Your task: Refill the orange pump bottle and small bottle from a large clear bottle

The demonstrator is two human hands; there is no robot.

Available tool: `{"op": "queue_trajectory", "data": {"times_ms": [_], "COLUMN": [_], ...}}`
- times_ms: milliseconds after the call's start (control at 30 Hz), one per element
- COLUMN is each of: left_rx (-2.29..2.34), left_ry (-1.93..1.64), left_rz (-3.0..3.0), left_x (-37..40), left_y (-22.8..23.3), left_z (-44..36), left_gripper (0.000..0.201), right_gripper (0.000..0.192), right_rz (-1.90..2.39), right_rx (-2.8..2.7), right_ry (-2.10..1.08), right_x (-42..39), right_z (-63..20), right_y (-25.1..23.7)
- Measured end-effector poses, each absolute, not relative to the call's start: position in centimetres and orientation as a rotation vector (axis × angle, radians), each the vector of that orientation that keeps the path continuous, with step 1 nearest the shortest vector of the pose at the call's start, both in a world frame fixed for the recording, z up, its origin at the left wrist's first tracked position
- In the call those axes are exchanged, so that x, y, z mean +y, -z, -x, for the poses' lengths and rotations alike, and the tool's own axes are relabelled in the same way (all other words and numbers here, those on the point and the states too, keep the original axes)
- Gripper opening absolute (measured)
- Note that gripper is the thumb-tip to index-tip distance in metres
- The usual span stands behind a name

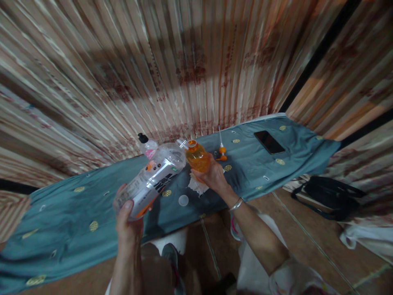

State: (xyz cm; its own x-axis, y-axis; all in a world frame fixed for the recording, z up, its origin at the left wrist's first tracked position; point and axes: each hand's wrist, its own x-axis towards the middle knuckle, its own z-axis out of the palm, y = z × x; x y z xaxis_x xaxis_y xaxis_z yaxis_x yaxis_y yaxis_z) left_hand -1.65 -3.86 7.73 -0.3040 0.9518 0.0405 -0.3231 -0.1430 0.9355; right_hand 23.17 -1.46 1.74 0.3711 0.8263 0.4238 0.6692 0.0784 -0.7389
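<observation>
Large clear plastic bottle [155,182]: clamped in your left hand [127,215], tilted, presumably to align necks; contents unclear.
Small amber plastic bottle [198,159]: clasped in your right hand [211,174] above the bench [70,213], mouth open beside that neck; fill unclear.
Orange plastic pump [222,150]: near the far edge, probably placed clear of your hands.

Long desk [70,209] under blue-green cloth; pleated beige fabric curtain [184,61] behind far edge.
Far edge, left of middle: clear plastic bottle with black pump top [150,146], base hidden by large clear plastic bottle [156,176].
Latter: in left grip [129,217], above desk, neck beside small amber plastic bottle [198,157].
Amber bottle: in right grip [215,174], above middle; crumpled white paper [199,188] beneath.
Toward near edge, middle: round translucent disc [183,200].
Right of amber bottle, toward far edge: orange plastic pump head [222,150].
Right end: flat black rectangular phone [269,142].
Floor, before near right corner: black bag [330,196].
</observation>
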Motion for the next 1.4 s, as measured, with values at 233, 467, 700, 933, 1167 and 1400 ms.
{"op": "queue_trajectory", "data": {"times_ms": [233, 467, 700, 933, 1167, 1400], "left_rx": [1.144, 1.168, 1.154, 1.129, 1.102, 1.111], "left_ry": [-1.576, -1.578, -1.57, -1.585, -1.612, -1.656], "left_rz": [-0.866, -0.854, -0.871, -0.861, -0.906, -0.881], "left_x": [-4.1, -4.3, -4.6, -4.4, -4.3, -4.3], "left_y": [-8.1, -8.3, -8.0, -7.8, -7.5, -8.2], "left_z": [1.9, 2.1, 2.3, 2.9, 3.2, 2.6], "left_gripper": [0.064, 0.067, 0.08, 0.106, 0.101, 0.083], "right_gripper": [0.07, 0.066, 0.065, 0.064, 0.066, 0.068], "right_rz": [1.633, 1.622, 1.6, 1.639, 1.651, 1.664], "right_rx": [-1.329, -1.331, -1.338, -1.309, -1.315, -1.309], "right_ry": [-0.169, -0.157, -0.171, -0.208, -0.218, -0.234], "right_x": [-1.5, -1.4, -1.4, -1.5, -1.7, -1.6], "right_z": [-23.3, -23.4, -23.5, -23.4, -23.5, -23.7], "right_y": [-1.3, -1.0, -0.9, -1.0, -1.2, -0.8]}}
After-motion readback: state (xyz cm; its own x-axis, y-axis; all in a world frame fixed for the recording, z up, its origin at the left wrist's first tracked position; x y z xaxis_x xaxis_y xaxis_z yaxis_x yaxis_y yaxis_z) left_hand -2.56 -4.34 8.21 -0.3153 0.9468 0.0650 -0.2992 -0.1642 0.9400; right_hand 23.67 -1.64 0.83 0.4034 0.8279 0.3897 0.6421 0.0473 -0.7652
